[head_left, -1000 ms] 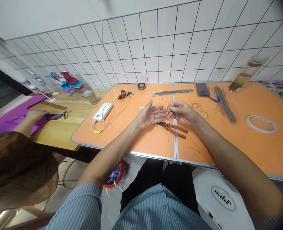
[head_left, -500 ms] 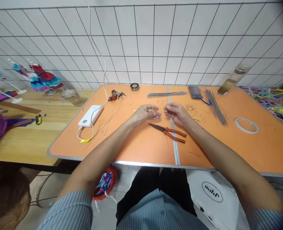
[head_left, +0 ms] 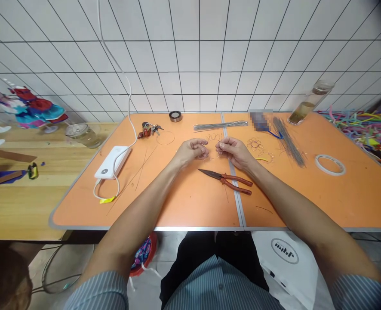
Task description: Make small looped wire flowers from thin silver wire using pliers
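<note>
My left hand [head_left: 193,153] is closed, thumb against fingers, on one side of a thin wire bent into small loops [head_left: 214,137]. Opposite it, my right hand [head_left: 234,150] pinches the same wire between thumb and forefinger. The wire is so fine that parts of it vanish against the orange table [head_left: 177,206]. Just below my hands lie long-nosed pliers [head_left: 222,176] with red-brown handles, untouched. To the right of my right hand rest a flower-shaped wire piece [head_left: 255,143] and another wire ring with a yellow bit [head_left: 262,159].
Bundles of straight wire [head_left: 221,125] [head_left: 289,142] lie at the back and right. Around them are a white tape roll [head_left: 330,165], dark tape [head_left: 175,116], keys [head_left: 152,129], a white power strip [head_left: 113,162] with cord, and a tilted glass bottle [head_left: 309,103].
The view has turned slightly right, and another person's hand at the far left has left it. My hands keep hold of the wire, with little change in their grip.
</note>
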Demonstrator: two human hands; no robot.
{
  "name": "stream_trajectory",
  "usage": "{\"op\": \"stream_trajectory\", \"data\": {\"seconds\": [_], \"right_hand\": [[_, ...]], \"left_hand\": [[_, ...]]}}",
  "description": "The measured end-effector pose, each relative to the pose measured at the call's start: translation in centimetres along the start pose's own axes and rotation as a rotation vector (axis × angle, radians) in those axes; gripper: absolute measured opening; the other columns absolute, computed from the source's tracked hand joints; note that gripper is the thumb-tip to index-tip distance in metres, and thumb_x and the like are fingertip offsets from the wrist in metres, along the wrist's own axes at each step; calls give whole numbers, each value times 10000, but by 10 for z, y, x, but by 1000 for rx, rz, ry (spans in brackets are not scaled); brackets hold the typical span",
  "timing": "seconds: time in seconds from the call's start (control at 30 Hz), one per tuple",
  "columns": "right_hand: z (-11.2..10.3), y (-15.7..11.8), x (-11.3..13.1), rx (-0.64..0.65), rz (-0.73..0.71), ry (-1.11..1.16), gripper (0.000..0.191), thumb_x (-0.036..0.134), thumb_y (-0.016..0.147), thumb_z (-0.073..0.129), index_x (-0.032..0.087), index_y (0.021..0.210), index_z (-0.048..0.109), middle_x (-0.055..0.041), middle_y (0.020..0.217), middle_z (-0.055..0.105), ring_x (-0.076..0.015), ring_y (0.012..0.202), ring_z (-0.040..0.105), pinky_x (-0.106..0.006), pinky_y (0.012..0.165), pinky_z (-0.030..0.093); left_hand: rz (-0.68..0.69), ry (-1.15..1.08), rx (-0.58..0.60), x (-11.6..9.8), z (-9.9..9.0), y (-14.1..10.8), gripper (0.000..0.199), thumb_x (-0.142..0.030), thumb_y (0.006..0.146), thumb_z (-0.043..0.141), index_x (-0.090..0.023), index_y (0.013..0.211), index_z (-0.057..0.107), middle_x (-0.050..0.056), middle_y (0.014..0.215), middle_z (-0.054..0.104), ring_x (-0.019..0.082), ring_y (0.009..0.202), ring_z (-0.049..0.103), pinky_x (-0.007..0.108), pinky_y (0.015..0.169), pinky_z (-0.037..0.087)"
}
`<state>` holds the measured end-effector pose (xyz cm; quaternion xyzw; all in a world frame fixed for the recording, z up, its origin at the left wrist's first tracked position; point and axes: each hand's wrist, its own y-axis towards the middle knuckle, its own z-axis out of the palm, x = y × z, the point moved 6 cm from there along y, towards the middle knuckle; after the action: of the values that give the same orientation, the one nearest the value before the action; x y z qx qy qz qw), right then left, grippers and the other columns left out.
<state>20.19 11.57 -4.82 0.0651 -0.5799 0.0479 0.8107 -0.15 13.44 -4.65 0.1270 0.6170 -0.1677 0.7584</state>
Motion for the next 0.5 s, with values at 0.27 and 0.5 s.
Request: {"op": "stream_trajectory", "data": {"seconds": [0.27, 0.5], "right_hand": [[-1, -4, 3, 10, -23, -21, 441, 472, 634, 1080, 209, 836, 789, -5, 821, 759, -133, 775, 698, -264, 754, 566], [1, -6, 9, 27, -23, -54, 436, 500, 671, 1054, 207, 832, 773, -12, 807, 752, -134, 741, 669, -280, 748, 553]], "left_hand": [[-7, -36, 59, 3, 9, -7, 574, -289, 653, 1049, -125, 1101, 730, 70, 875, 806, 216, 822, 817, 399, 870, 659], [-30, -77, 61, 2, 10, -11, 581, -319, 635, 1073, -152, 1085, 744, 64, 896, 828, 233, 855, 838, 390, 869, 663]]}}
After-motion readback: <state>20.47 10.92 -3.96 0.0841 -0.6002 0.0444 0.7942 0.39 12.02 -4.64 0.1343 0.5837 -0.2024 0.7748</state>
